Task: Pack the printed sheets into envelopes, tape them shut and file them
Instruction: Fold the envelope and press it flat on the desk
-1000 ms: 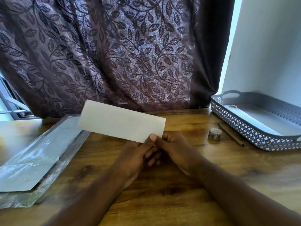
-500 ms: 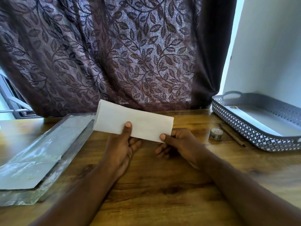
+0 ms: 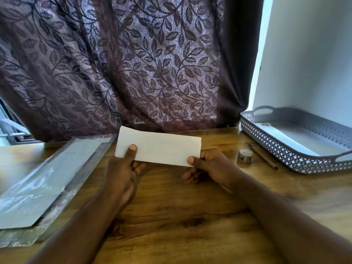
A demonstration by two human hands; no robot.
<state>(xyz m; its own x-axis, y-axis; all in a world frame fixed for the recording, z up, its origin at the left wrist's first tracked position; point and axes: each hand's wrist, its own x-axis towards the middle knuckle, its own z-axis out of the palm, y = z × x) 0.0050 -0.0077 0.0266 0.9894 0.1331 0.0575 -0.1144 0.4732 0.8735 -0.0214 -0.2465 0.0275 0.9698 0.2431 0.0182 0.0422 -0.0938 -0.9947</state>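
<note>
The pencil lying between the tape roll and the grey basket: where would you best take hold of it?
Probably pinch the pencil around its middle from above, fingertips either side of the thin shaft. It lies flat on the table, so nothing slips beneath it, and the tape roll and basket flank its sides.

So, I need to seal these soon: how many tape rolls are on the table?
1: the small tape roll beside the pencil, next to the grey tray. The tray's near wall could hide more.

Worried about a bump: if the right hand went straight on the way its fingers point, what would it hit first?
Likely the left hand, pinching the same envelope the right hand holds; depth is unclear.
</note>
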